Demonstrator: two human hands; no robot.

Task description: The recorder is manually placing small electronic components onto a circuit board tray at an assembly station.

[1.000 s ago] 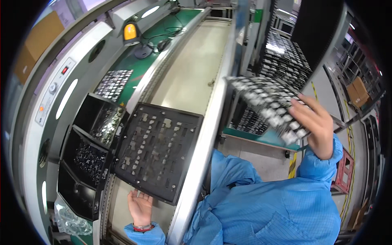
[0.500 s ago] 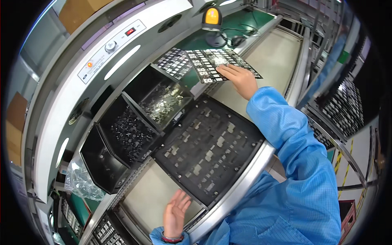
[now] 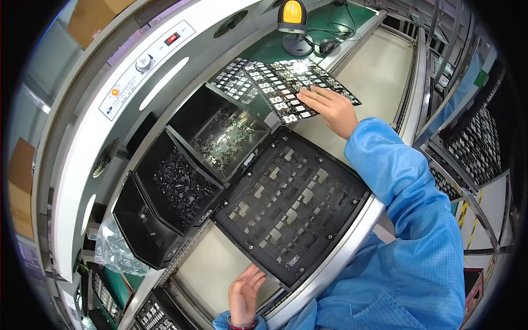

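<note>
My right hand (image 3: 329, 107) rests flat on a black panel of small circuit boards (image 3: 291, 88) that lies tilted over another such panel (image 3: 234, 82) at the far end of the bench. A blue sleeve covers that arm. My left hand (image 3: 246, 291) sits at the near corner of a large black fixture plate with many cut-outs (image 3: 291, 201), fingers spread and touching its edge. The plate lies flat on the beige conveyor belt (image 3: 212, 275).
Three open black bins line the left: one with shiny metal parts (image 3: 223, 137), one with small black parts (image 3: 179, 187), one nearly bare (image 3: 140, 223). A yellow-headed scanner on a stand (image 3: 292, 16) stands at the far end. Racks of boards (image 3: 476, 146) fill the right.
My right hand carried the panel of circuit boards from the rack on the right across to the far end of the bench and laid it down. My left hand stayed at the plate's corner.
</note>
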